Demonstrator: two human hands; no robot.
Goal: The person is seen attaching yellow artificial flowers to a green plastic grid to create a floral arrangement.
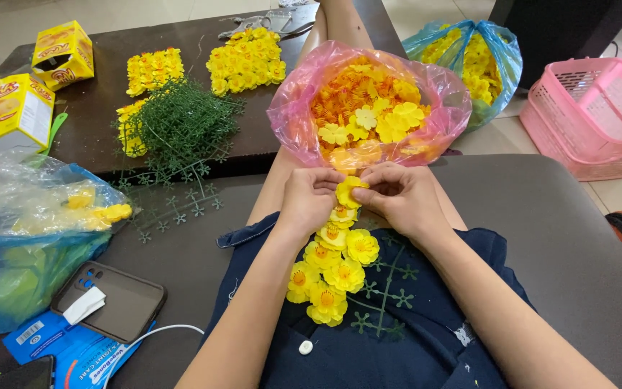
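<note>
Pink basket (597,122) on the floor; yellow boxes (37,79) and a phone (113,301) at left.

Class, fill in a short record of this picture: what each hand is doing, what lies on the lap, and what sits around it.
left hand: left hand pinches a yellow flower
right hand: right hand grips the same flower
on lap: green plastic stem grid partly covered with yellow flowers
above hands: pink bag of loose orange and yellow petals
left side: blue bag, phone, yellow boxes
right side: pink basket
</note>
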